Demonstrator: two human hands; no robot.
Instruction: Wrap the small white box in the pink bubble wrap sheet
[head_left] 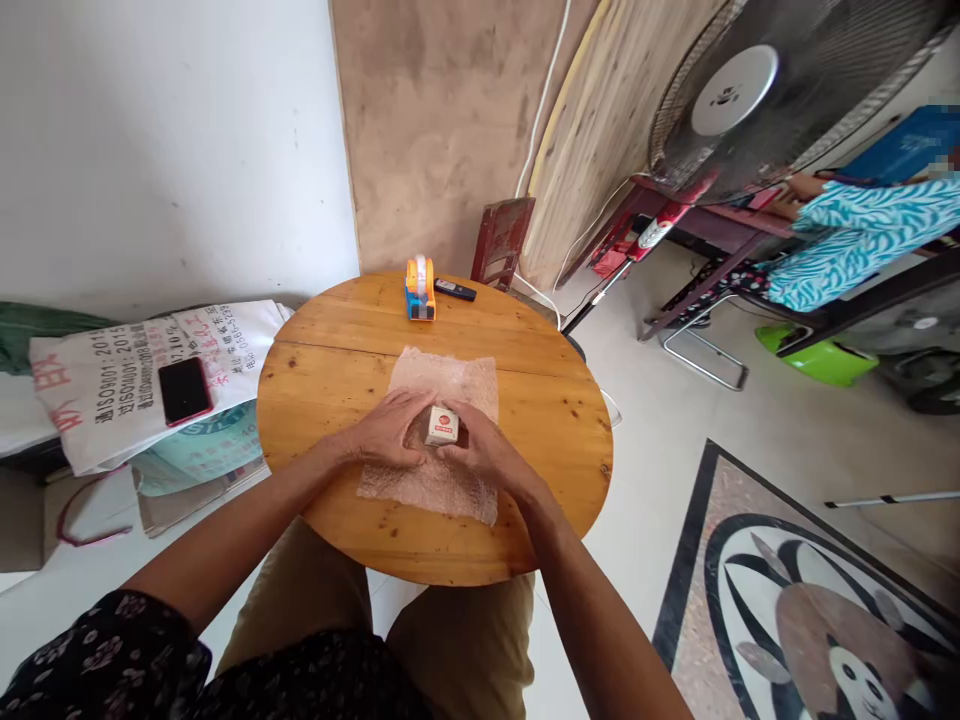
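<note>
A small white box (442,426) with red print on top sits on a sheet of bubble wrap (457,492), which lies on a round wooden table (555,410). My left hand (394,430) curves round the left side of the box, its fingers spread, with a gap showing between palm and box. On the other side my right hand (480,445) is bent round the box, fingertips at its right edge. Both hands rest over the bubble wrap. Whether the right fingertips press on the box is hard to tell.
At the table's far edge stand an orange and blue tape dispenser (421,290) and a black object (455,290). A phone (184,390) lies on sacks at the left. A fan (735,90), a red chair (504,240) and a seated person are beyond.
</note>
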